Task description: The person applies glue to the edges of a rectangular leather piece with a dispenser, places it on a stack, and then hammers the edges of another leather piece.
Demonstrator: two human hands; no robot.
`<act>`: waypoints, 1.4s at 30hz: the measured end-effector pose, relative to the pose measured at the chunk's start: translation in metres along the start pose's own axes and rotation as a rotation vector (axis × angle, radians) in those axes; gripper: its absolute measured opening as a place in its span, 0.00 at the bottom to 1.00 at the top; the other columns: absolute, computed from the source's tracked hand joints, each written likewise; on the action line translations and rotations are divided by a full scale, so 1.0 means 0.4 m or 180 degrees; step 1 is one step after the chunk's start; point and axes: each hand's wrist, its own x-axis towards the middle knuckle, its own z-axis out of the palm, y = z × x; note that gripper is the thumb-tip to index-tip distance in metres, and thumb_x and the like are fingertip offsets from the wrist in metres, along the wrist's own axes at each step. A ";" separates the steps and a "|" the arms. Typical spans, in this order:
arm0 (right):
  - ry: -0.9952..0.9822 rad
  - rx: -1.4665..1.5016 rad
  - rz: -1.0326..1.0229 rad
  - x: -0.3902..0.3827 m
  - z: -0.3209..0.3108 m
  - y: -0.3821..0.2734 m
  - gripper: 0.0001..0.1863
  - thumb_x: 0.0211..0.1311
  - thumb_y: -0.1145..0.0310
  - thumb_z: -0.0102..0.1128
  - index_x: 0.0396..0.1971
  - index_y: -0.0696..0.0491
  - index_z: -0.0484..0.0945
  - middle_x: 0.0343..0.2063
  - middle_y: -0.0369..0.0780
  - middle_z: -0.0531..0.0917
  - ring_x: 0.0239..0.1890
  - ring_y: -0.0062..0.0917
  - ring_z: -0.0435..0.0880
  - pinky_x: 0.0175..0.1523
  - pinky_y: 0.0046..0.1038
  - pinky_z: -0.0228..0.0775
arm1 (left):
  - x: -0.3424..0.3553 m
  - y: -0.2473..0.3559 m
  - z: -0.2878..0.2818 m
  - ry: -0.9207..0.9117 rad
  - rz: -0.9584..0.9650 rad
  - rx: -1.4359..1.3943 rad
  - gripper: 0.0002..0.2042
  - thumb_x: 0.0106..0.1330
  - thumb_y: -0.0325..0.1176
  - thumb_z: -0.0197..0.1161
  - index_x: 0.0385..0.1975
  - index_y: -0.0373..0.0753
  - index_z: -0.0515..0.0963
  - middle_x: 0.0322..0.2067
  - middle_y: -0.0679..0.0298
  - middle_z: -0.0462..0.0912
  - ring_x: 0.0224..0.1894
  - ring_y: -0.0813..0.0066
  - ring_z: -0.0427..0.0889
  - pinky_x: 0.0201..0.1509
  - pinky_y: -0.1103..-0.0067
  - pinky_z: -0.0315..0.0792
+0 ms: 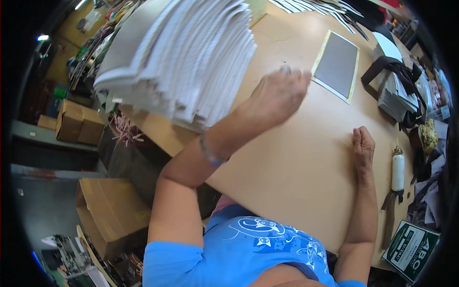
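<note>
My left hand [282, 95] is over the middle of the table, slightly blurred, its fingers curled together. Whatever they hold, if anything, is hidden beneath the hand. Just right of its fingertips a grey rectangular panel [337, 64] with a pale yellowish border lies flat. Closed in a loose fist, my right hand [364, 146] rests on the tabletop toward the right, with nothing showing in it. Left of my left hand rises a tall, fanned stack of white and grey sheets [191, 62].
Right of my right hand is a white squeeze bottle [398, 170] with a nozzle. Beyond it sits a bundle of sheets [399, 95] with a black strap. Striped strips [315, 7] and scissors [356, 26] lie at the far edge. A green-and-white box [412, 251] is near right; cardboard boxes [112, 210] stand left.
</note>
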 end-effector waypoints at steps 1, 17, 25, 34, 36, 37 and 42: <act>0.0160 0.0028 -0.0087 -0.001 0.003 -0.015 0.12 0.63 0.70 0.51 0.22 0.58 0.64 0.18 0.39 0.64 0.23 0.26 0.62 0.30 0.26 0.59 | -0.062 0.027 -0.045 -0.0119 0.0056 -0.0363 0.15 0.62 0.31 0.53 0.48 0.36 0.69 0.33 0.53 0.79 0.38 0.55 0.78 0.40 0.66 0.74; 0.0349 -0.0977 -0.0786 -0.002 0.027 -0.038 0.15 0.63 0.67 0.52 0.20 0.60 0.66 0.21 0.43 0.69 0.24 0.36 0.68 0.31 0.33 0.61 | -0.745 -0.631 -0.205 0.3174 -0.3656 -0.2319 0.13 0.66 0.29 0.47 0.49 0.36 0.69 0.39 0.64 0.75 0.35 0.75 0.76 0.38 0.78 0.71; 0.0356 -0.1186 -0.0731 -0.009 0.016 -0.030 0.14 0.62 0.68 0.52 0.21 0.60 0.65 0.21 0.44 0.68 0.24 0.38 0.68 0.31 0.34 0.61 | -0.704 -0.727 -0.220 0.3547 -0.3127 -0.2401 0.21 0.59 0.18 0.46 0.55 0.35 0.68 0.48 0.65 0.75 0.37 0.80 0.74 0.37 0.84 0.67; 0.0360 -0.1146 -0.0779 -0.005 0.025 -0.030 0.13 0.62 0.68 0.53 0.22 0.60 0.65 0.21 0.44 0.68 0.23 0.38 0.67 0.30 0.35 0.60 | -0.672 -0.858 -0.286 0.2226 -0.3724 -0.0881 0.23 0.57 0.31 0.52 0.54 0.31 0.67 0.49 0.52 0.76 0.47 0.62 0.76 0.51 0.75 0.68; 0.0379 -0.1220 -0.0833 -0.008 0.018 -0.029 0.13 0.62 0.69 0.53 0.22 0.60 0.65 0.22 0.44 0.68 0.23 0.39 0.68 0.30 0.35 0.61 | -0.648 -0.864 -0.281 0.1824 -0.4060 -0.0407 0.24 0.57 0.38 0.53 0.51 0.31 0.70 0.48 0.48 0.76 0.48 0.55 0.76 0.52 0.71 0.68; 0.0389 -0.1258 -0.0860 -0.011 0.015 -0.028 0.12 0.62 0.69 0.53 0.22 0.60 0.65 0.22 0.44 0.68 0.23 0.39 0.68 0.30 0.35 0.61 | -0.631 -0.868 -0.278 0.1667 -0.4138 -0.0177 0.24 0.56 0.41 0.54 0.49 0.32 0.71 0.47 0.46 0.75 0.49 0.52 0.75 0.52 0.70 0.68; 0.0178 -0.0881 -0.1306 -0.055 0.061 -0.097 0.10 0.56 0.74 0.55 0.19 0.58 0.65 0.21 0.44 0.70 0.23 0.38 0.70 0.29 0.34 0.62 | -0.657 -0.939 -0.298 0.1552 -0.4013 0.0432 0.21 0.54 0.45 0.56 0.43 0.38 0.77 0.46 0.48 0.77 0.50 0.51 0.75 0.52 0.67 0.68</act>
